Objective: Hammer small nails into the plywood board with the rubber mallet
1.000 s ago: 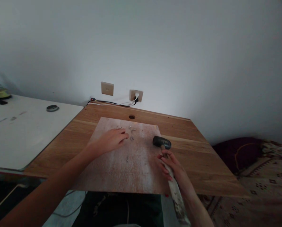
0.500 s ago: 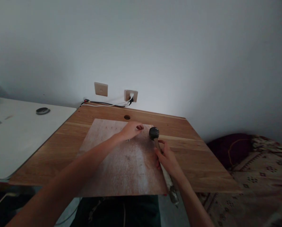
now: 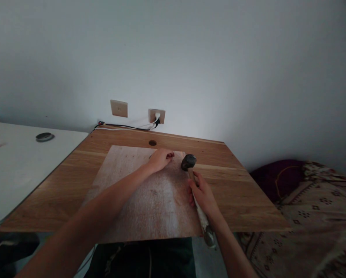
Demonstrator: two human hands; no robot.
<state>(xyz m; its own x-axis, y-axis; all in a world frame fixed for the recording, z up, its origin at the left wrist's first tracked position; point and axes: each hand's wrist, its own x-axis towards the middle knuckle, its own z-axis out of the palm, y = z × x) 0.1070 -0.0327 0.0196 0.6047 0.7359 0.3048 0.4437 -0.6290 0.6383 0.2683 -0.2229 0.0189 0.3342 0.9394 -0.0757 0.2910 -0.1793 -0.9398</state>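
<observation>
Head view: right fingers point(image 3: 191, 190) grip hammer point(image 3: 188, 162), left fingers point(image 3: 169, 155) pinched near board's point(image 3: 123, 173) far edge.

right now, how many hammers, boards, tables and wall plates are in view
hammer: 1
board: 1
tables: 2, wood table and white table
wall plates: 2, switch and socket
total: 6
</observation>
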